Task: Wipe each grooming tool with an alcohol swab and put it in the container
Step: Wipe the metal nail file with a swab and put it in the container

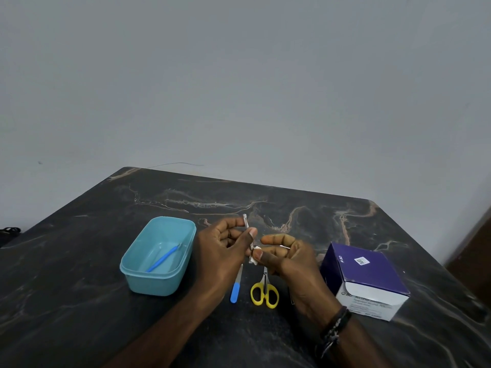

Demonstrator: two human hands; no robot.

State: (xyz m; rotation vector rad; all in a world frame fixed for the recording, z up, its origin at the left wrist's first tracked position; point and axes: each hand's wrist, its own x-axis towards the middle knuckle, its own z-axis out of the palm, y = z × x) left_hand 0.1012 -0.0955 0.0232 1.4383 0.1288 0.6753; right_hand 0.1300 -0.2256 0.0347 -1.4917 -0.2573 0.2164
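1. Left hand (223, 251) raised above the dark marbled surface (292, 208), thumb and forefinger pinching a slim metal tool (245, 221), probably tweezers; upper tip poking out above the forefinger.
2. Right hand (281, 254) just beside the left, nearly touching, thumb and fingers curled, pinching a small white swab (253, 258) against the tool's lower end.
3. Thin silvery glint across the right hand's fingers; cannot tell what.
4. Teal container (148, 280) to the left of the left hand, close by, open-topped, holding a blue-handled tool (162, 258) lying slantwise on its floor.
5. Blue-handled file (235, 292) flat on the surface directly below both hands, handle toward the person, upper end hidden behind the left hand.
6. Yellow-handled scissors (265, 293) just beside the file, under the right hand, loops toward the person, blades pointing up behind the hand.
7. Purple and white swab box (366, 277) to the right of the right hand, near the wrist, resting on the surface.
8. Dark braided bracelet (336, 325) round the right wrist.
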